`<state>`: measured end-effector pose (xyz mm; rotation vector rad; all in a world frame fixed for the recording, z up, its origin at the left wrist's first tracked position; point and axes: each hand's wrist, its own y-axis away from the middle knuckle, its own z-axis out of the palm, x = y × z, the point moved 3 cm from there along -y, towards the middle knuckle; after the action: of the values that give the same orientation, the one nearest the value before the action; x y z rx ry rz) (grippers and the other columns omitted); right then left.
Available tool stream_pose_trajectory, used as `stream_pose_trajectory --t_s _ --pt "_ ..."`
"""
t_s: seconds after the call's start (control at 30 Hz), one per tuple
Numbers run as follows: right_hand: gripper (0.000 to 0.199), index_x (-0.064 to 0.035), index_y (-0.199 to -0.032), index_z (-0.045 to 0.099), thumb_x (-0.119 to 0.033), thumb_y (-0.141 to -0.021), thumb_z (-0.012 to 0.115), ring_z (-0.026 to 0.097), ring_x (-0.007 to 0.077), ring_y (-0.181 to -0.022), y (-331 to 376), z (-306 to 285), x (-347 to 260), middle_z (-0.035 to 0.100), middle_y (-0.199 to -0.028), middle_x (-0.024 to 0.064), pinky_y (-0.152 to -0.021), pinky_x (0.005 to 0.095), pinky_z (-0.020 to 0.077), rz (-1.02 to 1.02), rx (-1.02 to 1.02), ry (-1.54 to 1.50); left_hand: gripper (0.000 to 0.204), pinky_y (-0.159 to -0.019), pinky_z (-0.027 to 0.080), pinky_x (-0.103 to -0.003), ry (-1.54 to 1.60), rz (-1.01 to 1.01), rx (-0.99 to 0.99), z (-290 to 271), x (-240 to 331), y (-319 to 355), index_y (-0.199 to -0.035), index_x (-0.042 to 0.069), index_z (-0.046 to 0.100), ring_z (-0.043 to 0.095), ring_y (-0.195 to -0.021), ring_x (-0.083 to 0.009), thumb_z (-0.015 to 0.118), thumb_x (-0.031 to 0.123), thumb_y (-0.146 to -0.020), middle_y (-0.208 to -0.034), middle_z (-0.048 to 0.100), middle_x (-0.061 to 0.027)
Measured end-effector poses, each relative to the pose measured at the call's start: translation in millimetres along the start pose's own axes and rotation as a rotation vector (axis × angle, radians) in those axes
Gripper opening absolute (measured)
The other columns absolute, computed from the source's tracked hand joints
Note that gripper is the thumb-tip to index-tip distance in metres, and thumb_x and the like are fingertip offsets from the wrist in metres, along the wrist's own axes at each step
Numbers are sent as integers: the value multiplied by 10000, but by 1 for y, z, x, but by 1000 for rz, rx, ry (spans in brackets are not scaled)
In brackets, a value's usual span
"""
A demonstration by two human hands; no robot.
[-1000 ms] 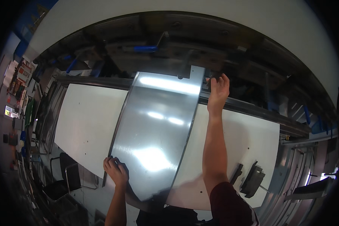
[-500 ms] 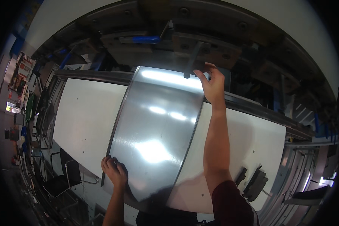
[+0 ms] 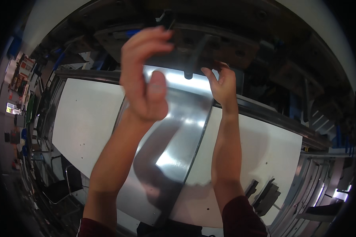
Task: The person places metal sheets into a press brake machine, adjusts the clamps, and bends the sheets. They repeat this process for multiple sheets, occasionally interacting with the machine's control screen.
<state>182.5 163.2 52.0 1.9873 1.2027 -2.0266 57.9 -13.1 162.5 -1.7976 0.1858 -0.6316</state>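
Observation:
A shiny metal sheet [image 3: 186, 118] with narrow bent-up long sides lies across the white table, its far end under the dark machine beam [image 3: 233, 51]. My left hand [image 3: 144, 77] is raised over the sheet's far left part, fingers curved and thumb apart, with nothing visible in it. Just beyond its fingers shows a blue handle [image 3: 133, 33], partly covered. My right hand [image 3: 225, 85] is at the sheet's far right corner, thumb and fingers apart, fingertips against the dark machine. A dark rod [image 3: 192, 67] hangs between the two hands.
White table panels [image 3: 87, 114] flank the sheet. Dark metal blocks [image 3: 267, 196] lie on the right panel. A dark rail [image 3: 265, 110] runs along the table's far edge. A black chair [image 3: 65, 181] stands at the lower left.
My left hand has let go of the sheet's near left edge and swung up and forward toward the machine. My right hand has stayed nearly in place. The view has shifted slightly.

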Motion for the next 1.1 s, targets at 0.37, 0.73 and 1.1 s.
stream_pose_trajectory --t_s 0.37,0.73,1.1 --pt "481 -22 -1293 636 -333 -949 761 623 270 -1185 19 5 -13 670 -1278 122 -1054 367 447 199 165 370 568 -1206 158 -727 -430 427 170 203 58 -53 -1343 31 544 349 -1498 -430 679 300 -861 -1555 453 -220" --pt "540 44 -1376 512 -232 -953 705 579 368 -1219 183 18 9 580 -1318 221 -1058 447 443 234 426 122 683 -1206 112 -698 -269 20 -293 135 111 25 -1534 -4 392 222 -1529 -503 622 248 -942 -1637 300 -266" --pt "158 -1 -1107 621 -53 -958 627 710 264 -1046 256 -8 -43 714 -1060 143 -898 350 552 178 128 361 252 -715 578 -362 -527 -1177 310 -278 425 406 -1026 -39 688 689 -789 -258 501 129 -1011 -896 710 -175"
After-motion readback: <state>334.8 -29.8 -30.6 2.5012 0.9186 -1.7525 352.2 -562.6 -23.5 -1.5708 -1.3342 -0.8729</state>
